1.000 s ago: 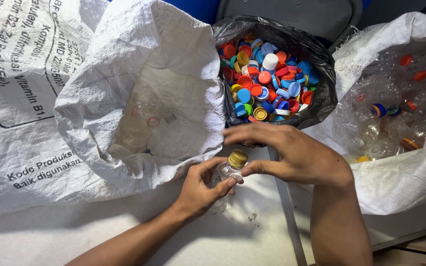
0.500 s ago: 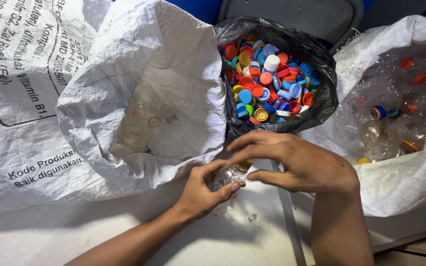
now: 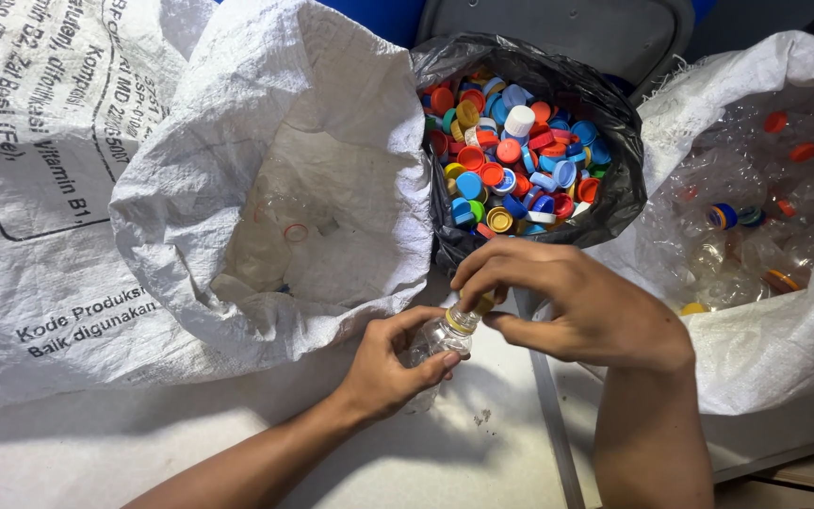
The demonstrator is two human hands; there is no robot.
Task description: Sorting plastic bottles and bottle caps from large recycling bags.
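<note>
- clear plastic bottle [image 3: 437,337], small and crumpled, lying low over the white table [image 3: 143,452] in front of me, neck pointing up and to the right; i see it sitting between my two hands.
- yellow cap [image 3: 479,305] at the bottle's neck, mostly covered by fingertips; i cannot tell whether it is on the thread or already off it.
- left hand [image 3: 390,363]: wrapped around the bottle's body from below, thumb over the top, fingers curled under; grasping the bottle.
- right hand [image 3: 577,303]: arched over the neck from the right, thumb and forefinger pinched on the yellow cap; grasping the cap.
- black plastic bag [image 3: 605,123], just beyond my hands, mouth open, filled with loose bottle caps [image 3: 511,160] in red, orange, blue, yellow, green and white.
- white woven sack [image 3: 266,123], left of the black bag and touching it, mouth open toward me; a few clear bottles lie inside, faint against the weave.
- second white woven sack [image 3: 774,330], on the right, holding clear plastic bottles [image 3: 756,236], several with coloured caps on.
- flat printed sack [image 3: 30,188], far left, black lettering, lying under the open one.
</note>
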